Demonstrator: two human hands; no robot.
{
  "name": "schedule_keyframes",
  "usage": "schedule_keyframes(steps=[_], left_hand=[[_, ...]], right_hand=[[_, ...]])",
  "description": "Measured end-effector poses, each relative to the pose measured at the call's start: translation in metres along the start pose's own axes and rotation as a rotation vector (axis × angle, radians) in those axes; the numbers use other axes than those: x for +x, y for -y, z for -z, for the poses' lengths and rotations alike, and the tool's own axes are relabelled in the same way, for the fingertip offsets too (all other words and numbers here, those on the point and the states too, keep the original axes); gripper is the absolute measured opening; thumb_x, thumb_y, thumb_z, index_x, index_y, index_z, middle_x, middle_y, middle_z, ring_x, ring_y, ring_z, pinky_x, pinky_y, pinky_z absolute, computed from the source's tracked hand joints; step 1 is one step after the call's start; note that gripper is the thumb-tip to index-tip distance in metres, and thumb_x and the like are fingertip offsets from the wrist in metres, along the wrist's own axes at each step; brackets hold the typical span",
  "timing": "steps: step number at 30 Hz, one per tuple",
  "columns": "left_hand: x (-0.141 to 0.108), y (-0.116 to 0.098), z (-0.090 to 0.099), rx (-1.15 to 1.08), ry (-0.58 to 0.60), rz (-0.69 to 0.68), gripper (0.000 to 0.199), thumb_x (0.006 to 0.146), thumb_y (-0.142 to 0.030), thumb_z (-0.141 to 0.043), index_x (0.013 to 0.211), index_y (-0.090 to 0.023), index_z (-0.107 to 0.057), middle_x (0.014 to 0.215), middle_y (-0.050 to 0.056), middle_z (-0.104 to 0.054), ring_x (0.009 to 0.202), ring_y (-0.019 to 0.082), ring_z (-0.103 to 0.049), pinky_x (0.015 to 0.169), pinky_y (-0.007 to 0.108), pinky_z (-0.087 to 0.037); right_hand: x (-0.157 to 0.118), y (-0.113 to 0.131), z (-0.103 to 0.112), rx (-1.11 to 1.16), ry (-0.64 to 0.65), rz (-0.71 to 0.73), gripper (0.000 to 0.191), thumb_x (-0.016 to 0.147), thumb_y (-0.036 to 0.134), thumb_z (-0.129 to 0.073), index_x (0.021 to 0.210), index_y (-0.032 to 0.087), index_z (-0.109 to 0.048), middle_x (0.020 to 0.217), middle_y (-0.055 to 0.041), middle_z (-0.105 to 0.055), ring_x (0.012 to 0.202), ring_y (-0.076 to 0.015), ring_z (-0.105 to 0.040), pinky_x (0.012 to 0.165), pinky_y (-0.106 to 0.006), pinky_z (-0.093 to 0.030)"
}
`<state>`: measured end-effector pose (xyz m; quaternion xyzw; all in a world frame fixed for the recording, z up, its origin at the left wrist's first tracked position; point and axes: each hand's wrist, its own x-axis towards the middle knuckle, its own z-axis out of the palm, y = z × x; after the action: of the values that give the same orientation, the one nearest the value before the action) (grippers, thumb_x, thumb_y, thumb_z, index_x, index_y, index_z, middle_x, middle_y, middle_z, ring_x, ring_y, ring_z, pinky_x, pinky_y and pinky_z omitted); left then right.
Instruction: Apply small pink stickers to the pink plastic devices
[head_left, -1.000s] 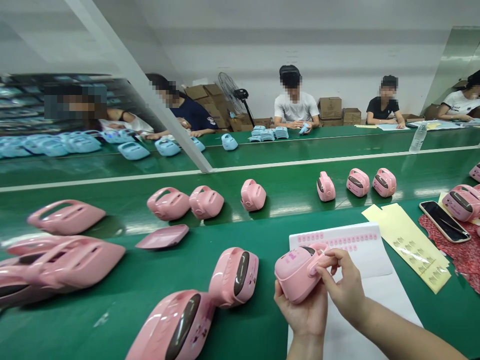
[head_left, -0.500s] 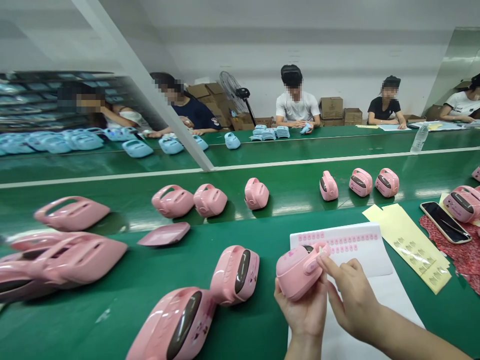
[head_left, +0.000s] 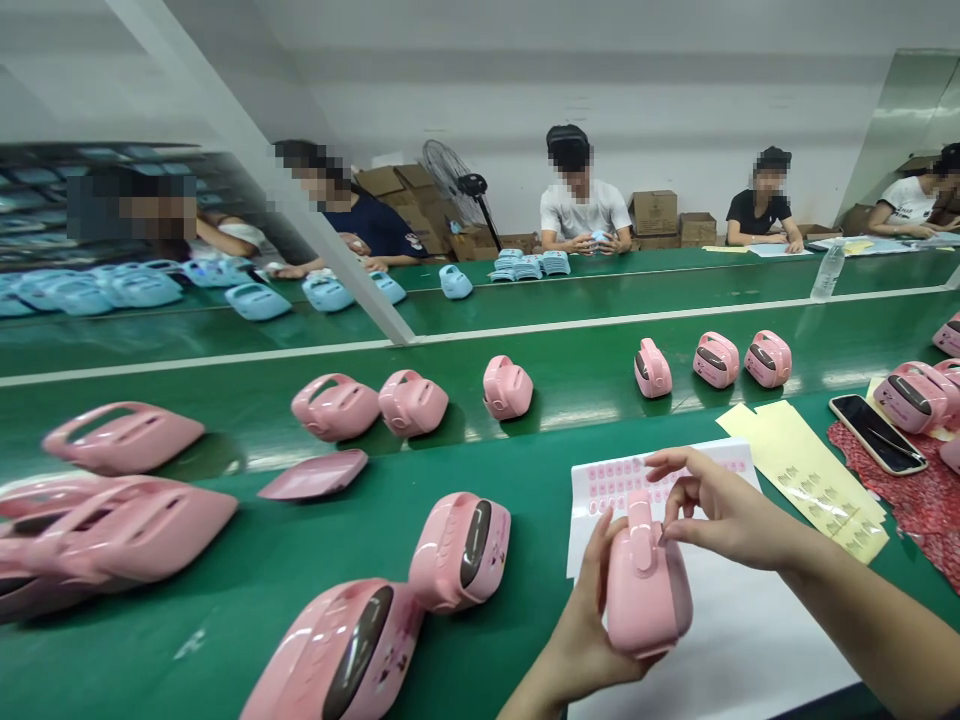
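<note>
A pink plastic casing with a handle [head_left: 646,600] is held upright above the white paper [head_left: 720,640] by my left hand [head_left: 581,640], whose fingers wrap its left side and base. At the casing's upper right, beside the handle, my right hand [head_left: 709,510] has thumb and index finger pinched together; anything between them is too small to make out. Under the hands lies a sheet of small pink stickers [head_left: 611,480]. Left of them, two pink casings with dark windows [head_left: 457,550] rest on the green table [head_left: 300,560].
More pink casings [head_left: 508,388] line the green belt ahead. Several stand at the left. Yellow sticker sheets [head_left: 814,480], a phone [head_left: 877,433] and red wrap [head_left: 919,510] lie at right. People sit across the belt, beyond a slanted post [head_left: 322,230] and bottle [head_left: 828,270].
My left hand has turned the casing so its handle side faces me. My right hand has shifted from the handle's tip to beside the handle. The view has shifted slightly.
</note>
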<state>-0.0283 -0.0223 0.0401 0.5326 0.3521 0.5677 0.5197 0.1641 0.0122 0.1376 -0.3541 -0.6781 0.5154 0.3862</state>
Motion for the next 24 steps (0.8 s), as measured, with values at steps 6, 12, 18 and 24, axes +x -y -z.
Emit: schedule_keyframes(steps=[6, 12, 18, 24], left_hand=[[0.004, 0.007, 0.012, 0.147, 0.204, 0.003, 0.109, 0.035, 0.003, -0.077, 0.131, -0.036, -0.044, 0.132, 0.009, -0.055, 0.115, 0.038, -0.052, 0.094, 0.049, -0.041], [0.004, 0.014, 0.014, 0.145, 0.205, -0.042, 0.107, 0.034, 0.003, -0.077, 0.131, -0.031, -0.047, 0.131, 0.014, -0.054, 0.114, 0.042, -0.052, 0.091, 0.057, -0.039], [-0.003, 0.020, 0.011, 0.077, 0.040, -0.024, 0.107, 0.031, 0.004, -0.077, 0.129, -0.029, -0.049, 0.129, 0.015, -0.056, 0.116, 0.043, -0.049, 0.096, 0.059, -0.032], [0.003, 0.018, 0.012, -0.090, 0.055, 0.081, 0.096, 0.029, 0.009, -0.075, 0.117, -0.028, -0.061, 0.124, 0.013, -0.060, 0.118, 0.041, -0.047, 0.099, 0.053, -0.033]], right_hand=[[0.001, 0.004, -0.010, -0.121, 0.041, -0.082, 0.062, 0.064, -0.002, -0.058, 0.118, 0.026, -0.051, 0.107, -0.0030, -0.056, 0.074, -0.0116, -0.057, 0.070, -0.029, -0.050], [-0.001, -0.001, -0.011, -0.223, 0.022, -0.010, 0.070, 0.062, -0.005, -0.056, 0.122, 0.030, -0.050, 0.102, -0.0023, -0.057, 0.077, -0.0136, -0.057, 0.072, -0.030, -0.051], [-0.005, -0.004, -0.018, -0.215, -0.029, -0.019, 0.067, 0.066, -0.005, -0.051, 0.124, 0.028, -0.045, 0.099, -0.0026, -0.051, 0.073, -0.0115, -0.058, 0.074, -0.032, -0.053], [-0.011, -0.013, -0.023, -0.382, -0.058, 0.160, 0.061, 0.072, -0.001, -0.050, 0.126, 0.025, -0.042, 0.111, -0.0084, -0.052, 0.101, -0.0203, -0.056, 0.086, -0.039, -0.050]])
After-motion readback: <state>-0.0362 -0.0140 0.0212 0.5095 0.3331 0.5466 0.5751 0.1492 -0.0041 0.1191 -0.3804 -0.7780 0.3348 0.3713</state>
